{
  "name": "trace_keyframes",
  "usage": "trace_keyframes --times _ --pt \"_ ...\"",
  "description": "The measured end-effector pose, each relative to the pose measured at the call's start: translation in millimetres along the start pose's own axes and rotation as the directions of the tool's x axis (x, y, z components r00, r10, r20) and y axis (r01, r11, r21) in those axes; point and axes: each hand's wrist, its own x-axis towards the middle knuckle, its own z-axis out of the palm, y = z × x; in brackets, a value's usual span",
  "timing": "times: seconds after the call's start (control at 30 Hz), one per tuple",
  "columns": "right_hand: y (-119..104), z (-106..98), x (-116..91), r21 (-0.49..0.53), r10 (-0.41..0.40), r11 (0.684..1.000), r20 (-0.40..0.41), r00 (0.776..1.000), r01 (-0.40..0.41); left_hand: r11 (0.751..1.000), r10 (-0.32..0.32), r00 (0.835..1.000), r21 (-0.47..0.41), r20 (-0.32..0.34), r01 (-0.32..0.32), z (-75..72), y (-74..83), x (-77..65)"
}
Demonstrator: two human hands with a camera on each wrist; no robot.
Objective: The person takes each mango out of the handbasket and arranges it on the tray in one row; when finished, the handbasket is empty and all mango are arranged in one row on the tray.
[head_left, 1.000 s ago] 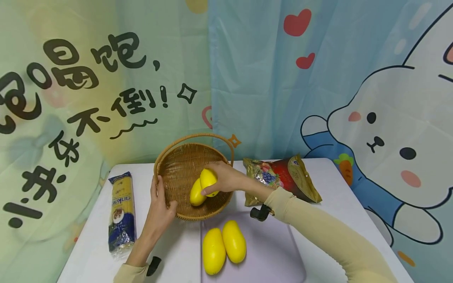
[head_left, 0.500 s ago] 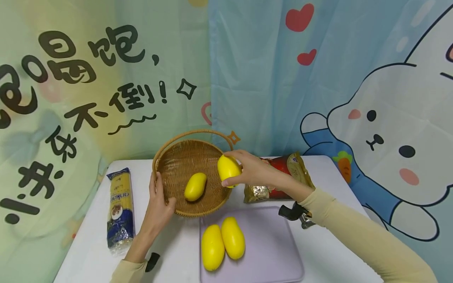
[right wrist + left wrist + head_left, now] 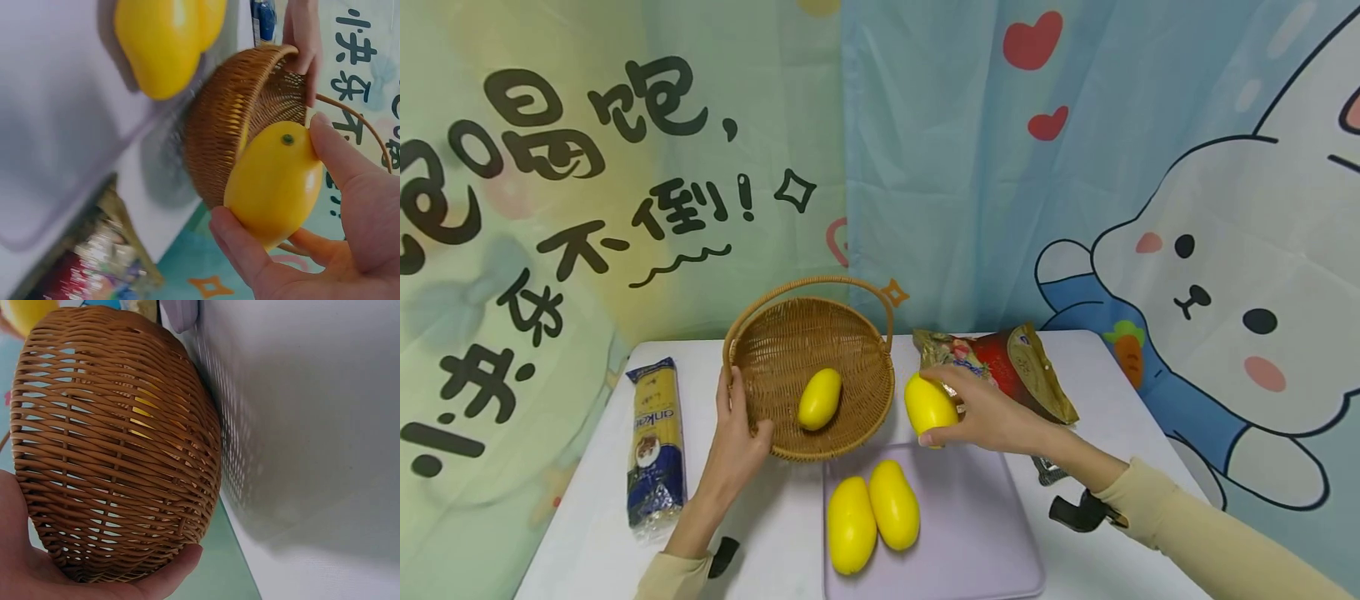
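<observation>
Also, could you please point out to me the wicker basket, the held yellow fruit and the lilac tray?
Wicker basket (image 3: 771, 354): head view, bare inner wall.
Held yellow fruit (image 3: 274, 184): right wrist view, middle of its side.
Lilac tray (image 3: 973, 521): head view, bare part of its surface.

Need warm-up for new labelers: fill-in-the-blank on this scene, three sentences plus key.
1. The left hand holds the basket, which contains exactly ____ fruit.
2. The held fruit in the right hand is colored ____.
3. Exactly ____ more fruits lie on the tray.

Missing words: one; yellow; two.
</observation>
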Motion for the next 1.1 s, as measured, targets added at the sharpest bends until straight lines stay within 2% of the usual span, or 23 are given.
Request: trace_keyframes --times 0.17,0.43,0.73,0.9,1.1 --pt "18.2 17.1 -17.8 0.09 0.054 0.994 0.02 0.998 -0.055 1.0 -0.006 1.0 0.001 0.003 0.006 -0.5 1.0 -0.6" --pt "42.7 49.1 -38.4 0.13 0.071 0.989 0.056 0.996 -0.077 1.0 -0.02 1.0 -0.009 0.017 0.02 -0.7 1.5 -0.6" --pt "53.1 72.8 -49.2 0.067 0.039 0.997 0.068 0.997 -0.043 1.0 -0.018 1.0 -0.008 0.014 0.019 -0.1 0.8 -1.3" --pt "55.7 82.3 -52.0 0.029 0.047 0.998 0.071 0.996 -0.049 1.0 -0.016 1.0 -0.003 0.015 0.016 0.4 1.3 -1.6" --pt "55.1 90.5 -54.9 -0.001 0.038 0.999 0.047 0.998 -0.038 1.0 -0.011 1.0 0.002 0.012 0.011 0.2 1.9 -0.2"
